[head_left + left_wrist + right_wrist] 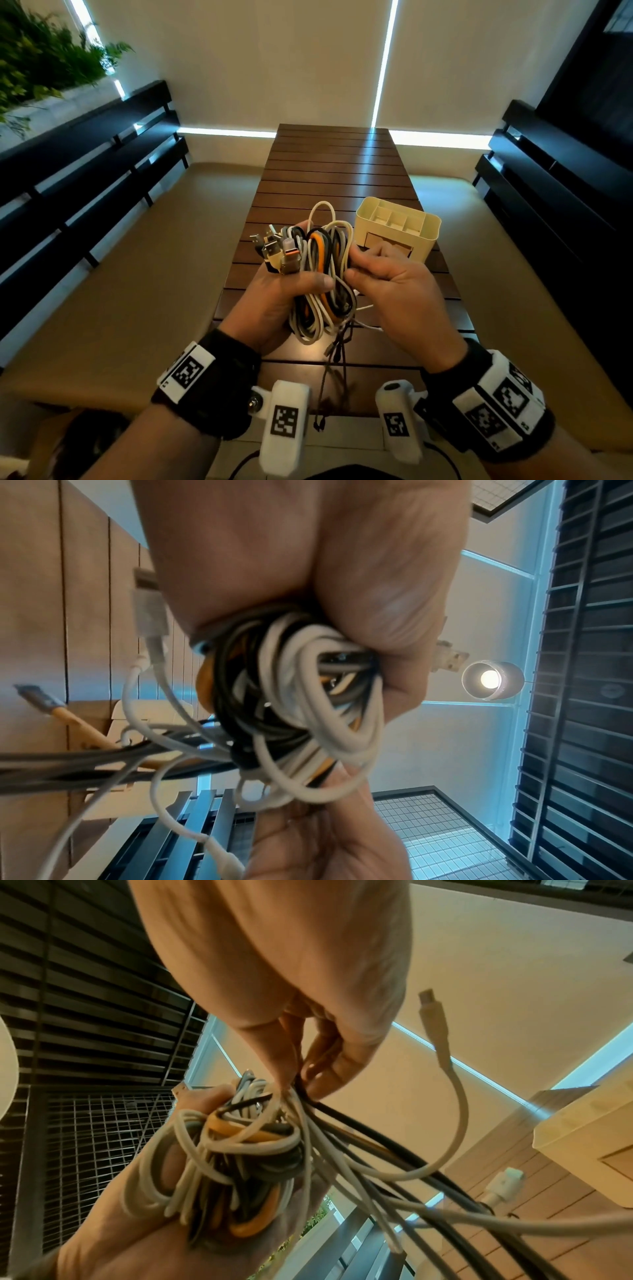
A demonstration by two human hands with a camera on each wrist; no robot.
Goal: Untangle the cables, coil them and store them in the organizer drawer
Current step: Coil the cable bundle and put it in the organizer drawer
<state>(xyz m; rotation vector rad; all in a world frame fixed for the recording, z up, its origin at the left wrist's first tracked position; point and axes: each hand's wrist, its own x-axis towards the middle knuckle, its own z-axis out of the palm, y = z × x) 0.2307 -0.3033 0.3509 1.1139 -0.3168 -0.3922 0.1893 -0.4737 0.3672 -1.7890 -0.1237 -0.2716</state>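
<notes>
A tangled bundle of white, grey, black and orange cables is held above the slatted wooden table. My left hand grips the bundle, thumb across its front, with several USB plugs sticking out at its upper left. My right hand pinches strands at the bundle's right edge. Loose cable ends hang down toward the table. A cream organizer with top compartments and a front drawer stands just behind my right hand.
Dark slatted benches run along both sides of the table. A green plant is at the far left. A white plug lies on the table next to the organizer.
</notes>
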